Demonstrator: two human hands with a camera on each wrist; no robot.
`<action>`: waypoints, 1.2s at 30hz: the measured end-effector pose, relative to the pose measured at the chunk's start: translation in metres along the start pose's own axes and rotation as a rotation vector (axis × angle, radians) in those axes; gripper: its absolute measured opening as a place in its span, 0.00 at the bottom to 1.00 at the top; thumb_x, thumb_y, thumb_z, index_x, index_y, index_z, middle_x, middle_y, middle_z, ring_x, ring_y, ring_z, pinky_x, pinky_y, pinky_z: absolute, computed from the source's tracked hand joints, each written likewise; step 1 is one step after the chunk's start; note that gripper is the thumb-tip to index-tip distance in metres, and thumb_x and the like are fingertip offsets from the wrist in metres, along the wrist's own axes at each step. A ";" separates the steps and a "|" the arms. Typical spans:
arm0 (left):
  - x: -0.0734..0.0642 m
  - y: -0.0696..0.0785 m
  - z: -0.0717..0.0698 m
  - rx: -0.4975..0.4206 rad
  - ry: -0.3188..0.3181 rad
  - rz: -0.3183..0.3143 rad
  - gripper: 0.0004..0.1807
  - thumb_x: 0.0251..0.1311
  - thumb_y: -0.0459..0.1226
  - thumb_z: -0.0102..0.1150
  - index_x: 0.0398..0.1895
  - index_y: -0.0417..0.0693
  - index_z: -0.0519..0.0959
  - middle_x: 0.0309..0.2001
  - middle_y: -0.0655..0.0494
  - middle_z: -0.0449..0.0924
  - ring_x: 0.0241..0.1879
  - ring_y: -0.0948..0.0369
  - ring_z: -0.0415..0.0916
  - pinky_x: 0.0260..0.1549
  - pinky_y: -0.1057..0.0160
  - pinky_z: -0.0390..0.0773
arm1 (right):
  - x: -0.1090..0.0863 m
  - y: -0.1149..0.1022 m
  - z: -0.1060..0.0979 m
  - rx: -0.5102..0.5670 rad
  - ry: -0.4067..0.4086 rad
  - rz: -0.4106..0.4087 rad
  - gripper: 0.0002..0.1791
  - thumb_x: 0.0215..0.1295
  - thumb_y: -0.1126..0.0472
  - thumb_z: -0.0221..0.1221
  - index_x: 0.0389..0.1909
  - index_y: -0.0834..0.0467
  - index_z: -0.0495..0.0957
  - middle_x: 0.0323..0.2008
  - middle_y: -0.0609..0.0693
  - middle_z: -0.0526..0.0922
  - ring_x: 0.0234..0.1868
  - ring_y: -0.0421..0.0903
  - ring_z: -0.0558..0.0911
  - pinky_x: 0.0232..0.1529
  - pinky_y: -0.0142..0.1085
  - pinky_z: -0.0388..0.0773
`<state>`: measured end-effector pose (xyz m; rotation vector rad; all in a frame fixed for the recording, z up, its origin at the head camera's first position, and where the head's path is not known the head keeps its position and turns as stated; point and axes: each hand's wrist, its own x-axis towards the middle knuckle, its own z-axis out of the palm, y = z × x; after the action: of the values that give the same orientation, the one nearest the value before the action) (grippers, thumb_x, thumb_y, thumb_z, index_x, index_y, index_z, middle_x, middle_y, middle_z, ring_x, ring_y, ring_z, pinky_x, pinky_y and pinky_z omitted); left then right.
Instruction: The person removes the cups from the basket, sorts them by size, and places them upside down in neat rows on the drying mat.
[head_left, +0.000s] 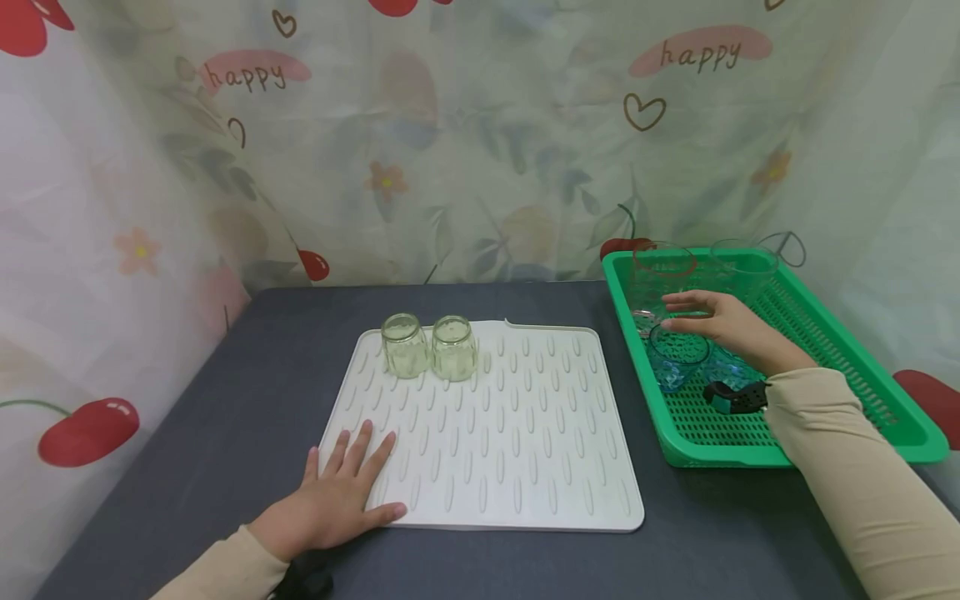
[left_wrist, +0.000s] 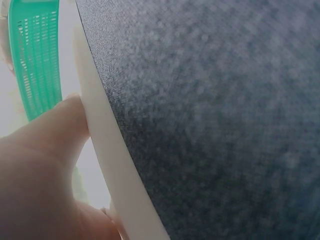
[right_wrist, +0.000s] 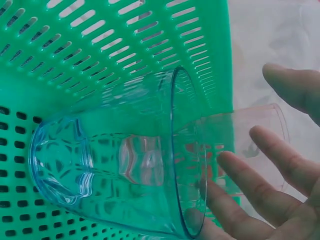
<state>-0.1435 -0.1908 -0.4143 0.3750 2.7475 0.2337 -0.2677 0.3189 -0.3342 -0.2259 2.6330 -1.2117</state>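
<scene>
On the white mat (head_left: 525, 467): our left hand (head_left: 333, 504) rests, fingers spread.
At a blue glass (right_wrist: 107, 155): our right hand (head_left: 723, 323), released, fingers extended.

head view from above, facing forward and down over the dark grey fabric-textured table (head_left: 202, 417), left wrist view low, tilted sideways, close along the white rectangular ribbed mat (head_left: 525, 433), right wrist view turned sideways, very near the clear blue-tinted glass (right_wrist: 107, 150), green slotted plastic basket (head_left: 720, 456) shared by all three
</scene>
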 end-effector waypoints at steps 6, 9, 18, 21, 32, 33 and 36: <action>0.000 -0.003 0.001 -0.005 -0.012 -0.008 0.55 0.54 0.72 0.48 0.78 0.54 0.45 0.77 0.40 0.32 0.74 0.35 0.31 0.61 0.25 0.30 | -0.001 -0.003 0.002 -0.011 -0.063 -0.009 0.42 0.67 0.45 0.58 0.74 0.60 0.54 0.72 0.67 0.56 0.71 0.67 0.57 0.62 0.64 0.60; 0.000 -0.003 0.001 -0.009 -0.009 -0.006 0.55 0.54 0.72 0.48 0.78 0.54 0.45 0.77 0.40 0.32 0.74 0.35 0.31 0.61 0.25 0.30 | -0.002 -0.003 0.003 -0.026 -0.099 -0.015 0.42 0.66 0.47 0.60 0.73 0.62 0.54 0.72 0.68 0.54 0.71 0.68 0.55 0.62 0.65 0.60; 0.000 -0.001 0.002 -0.004 -0.001 -0.007 0.55 0.54 0.71 0.49 0.78 0.55 0.46 0.77 0.40 0.32 0.74 0.35 0.32 0.61 0.26 0.33 | -0.003 0.001 0.003 -0.124 -0.190 -0.007 0.44 0.62 0.51 0.65 0.72 0.65 0.55 0.71 0.70 0.53 0.70 0.74 0.51 0.59 0.65 0.63; 0.000 -0.002 0.002 -0.006 -0.003 -0.009 0.55 0.54 0.71 0.49 0.78 0.55 0.46 0.78 0.41 0.31 0.74 0.35 0.31 0.62 0.26 0.32 | -0.004 0.001 0.003 -0.136 -0.206 0.003 0.45 0.61 0.52 0.66 0.72 0.65 0.55 0.71 0.71 0.51 0.70 0.74 0.49 0.59 0.65 0.63; 0.001 -0.002 0.001 -0.004 -0.003 -0.009 0.55 0.54 0.72 0.49 0.78 0.55 0.45 0.78 0.41 0.31 0.74 0.36 0.31 0.61 0.26 0.32 | -0.005 0.001 0.002 -0.164 -0.242 -0.032 0.49 0.58 0.58 0.68 0.73 0.66 0.51 0.69 0.75 0.52 0.68 0.73 0.55 0.55 0.61 0.70; 0.001 -0.002 0.001 -0.004 -0.003 -0.009 0.55 0.54 0.72 0.49 0.78 0.55 0.46 0.78 0.41 0.31 0.74 0.36 0.31 0.61 0.26 0.32 | -0.005 0.001 0.002 -0.164 -0.242 -0.035 0.49 0.58 0.58 0.68 0.73 0.66 0.51 0.69 0.75 0.53 0.68 0.74 0.55 0.55 0.61 0.71; 0.001 -0.002 0.001 -0.009 -0.009 -0.009 0.55 0.53 0.72 0.49 0.78 0.55 0.45 0.78 0.41 0.31 0.74 0.35 0.31 0.61 0.26 0.31 | -0.005 0.003 0.002 -0.162 -0.240 -0.041 0.48 0.58 0.59 0.68 0.73 0.66 0.51 0.68 0.74 0.54 0.67 0.75 0.57 0.55 0.60 0.72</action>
<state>-0.1446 -0.1923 -0.4165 0.3601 2.7382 0.2419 -0.2628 0.3202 -0.3367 -0.4275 2.5254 -0.9186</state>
